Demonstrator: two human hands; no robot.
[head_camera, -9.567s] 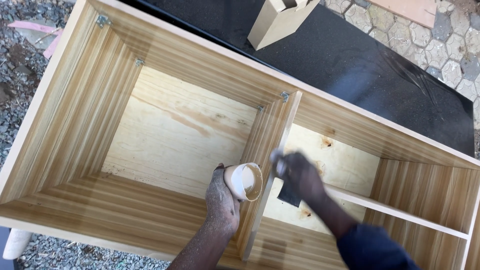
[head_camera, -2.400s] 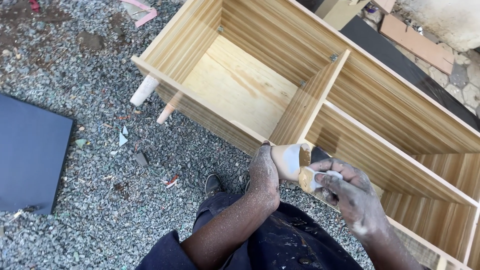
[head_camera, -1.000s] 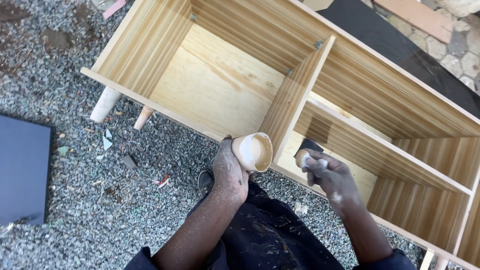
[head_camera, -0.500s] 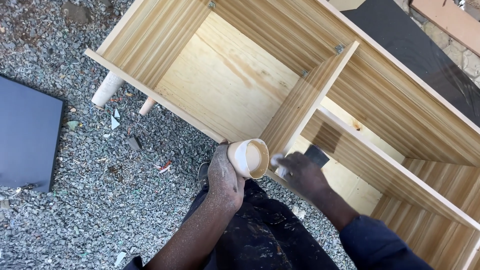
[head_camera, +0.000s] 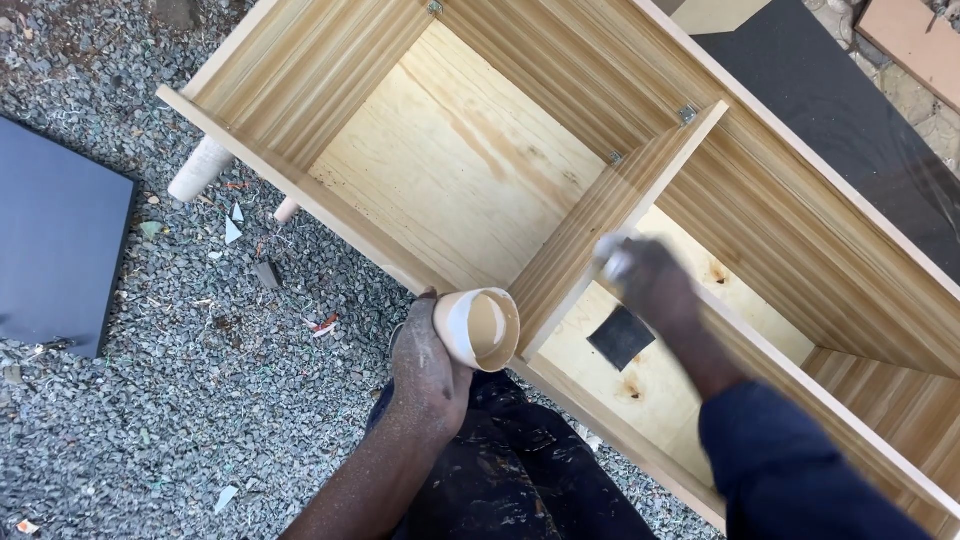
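Reaching deeper since half a second ago, the right hand now sits blurred against the cabinet's divider, its fingers' state impossible to tell, a dark sanding square just below it. Left hand wraps its fingers around a cream cup at the divider's near end.

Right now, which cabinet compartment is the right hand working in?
The smaller compartment right of the upright divider. The right hand reaches into it beside a dark square patch. The larger left compartment has no hand in it; the left hand holds a cup at the front edge.
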